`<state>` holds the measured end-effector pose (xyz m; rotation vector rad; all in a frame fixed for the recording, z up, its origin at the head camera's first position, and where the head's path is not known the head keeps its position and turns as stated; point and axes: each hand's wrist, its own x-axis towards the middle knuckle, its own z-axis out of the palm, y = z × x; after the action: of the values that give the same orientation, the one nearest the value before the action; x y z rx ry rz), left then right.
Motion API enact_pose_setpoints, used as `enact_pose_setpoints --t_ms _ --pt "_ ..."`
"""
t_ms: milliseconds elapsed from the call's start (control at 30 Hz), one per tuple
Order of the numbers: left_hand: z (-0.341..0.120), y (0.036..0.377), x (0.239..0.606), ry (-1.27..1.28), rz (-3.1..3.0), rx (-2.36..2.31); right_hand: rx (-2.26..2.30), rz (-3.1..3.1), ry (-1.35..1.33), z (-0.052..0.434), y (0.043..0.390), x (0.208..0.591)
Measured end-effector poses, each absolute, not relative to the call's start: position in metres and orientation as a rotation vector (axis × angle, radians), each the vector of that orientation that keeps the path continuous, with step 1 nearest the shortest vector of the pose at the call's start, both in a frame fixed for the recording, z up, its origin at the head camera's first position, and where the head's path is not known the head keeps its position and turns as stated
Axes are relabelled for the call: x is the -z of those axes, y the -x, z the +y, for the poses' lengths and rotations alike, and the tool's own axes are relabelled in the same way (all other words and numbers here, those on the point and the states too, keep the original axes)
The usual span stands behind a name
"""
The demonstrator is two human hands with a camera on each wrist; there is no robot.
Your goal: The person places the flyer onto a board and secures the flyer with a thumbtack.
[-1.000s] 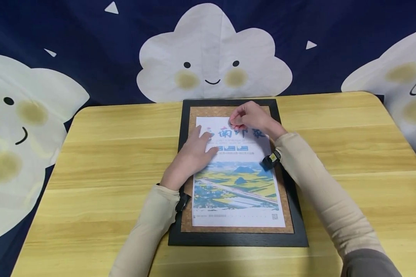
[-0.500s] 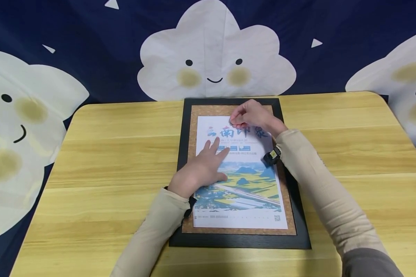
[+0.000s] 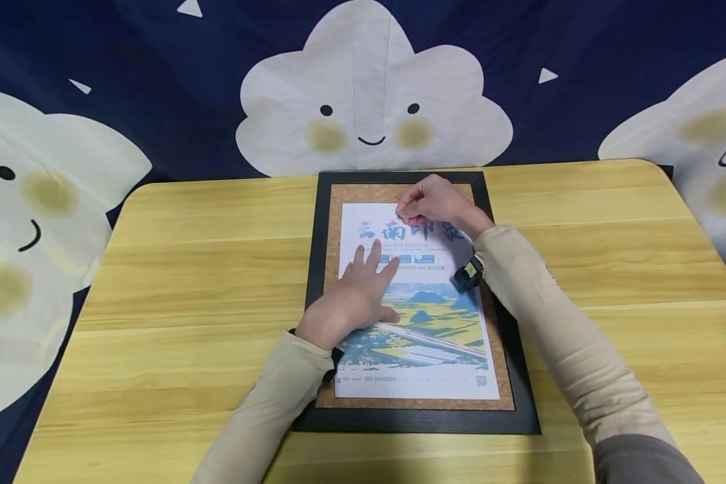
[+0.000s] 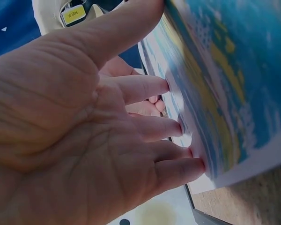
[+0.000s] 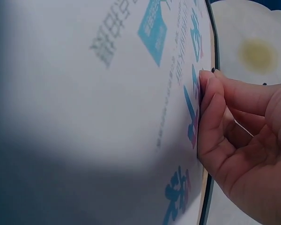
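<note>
Under the right hand (image 3: 437,202), something pinched, hidden against the poster (image 3: 420,336).

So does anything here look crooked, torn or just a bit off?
Nothing torn or spilled. The poster lies nearly square on the cork board, a little left of centre. The left hand presses it flat; the right hand has curled fingertips on its top edge. What they pinch, if anything, is too small to tell.

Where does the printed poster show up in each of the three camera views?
Head: poster lies centre, on the cork board.
Left wrist: right side, under the left hand's fingertips.
Right wrist: fills the left and middle.
Shared landmark: the board's black frame.
</note>
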<state>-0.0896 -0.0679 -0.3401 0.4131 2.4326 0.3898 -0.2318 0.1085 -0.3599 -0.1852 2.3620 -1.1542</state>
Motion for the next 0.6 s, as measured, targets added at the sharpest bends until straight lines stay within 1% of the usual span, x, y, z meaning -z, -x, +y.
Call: enact_pose_setpoints --t_ms 333,600 --pt "-0.067 0.09 0.341 -0.414 2.44 -0.381 0.947 2.475 0.231 0.099 0.231 0.354" --pt "-0.067 0.09 0.341 -0.411 2.441 -0.389 0.844 2.501 0.181 0.093 0.232 0.35"
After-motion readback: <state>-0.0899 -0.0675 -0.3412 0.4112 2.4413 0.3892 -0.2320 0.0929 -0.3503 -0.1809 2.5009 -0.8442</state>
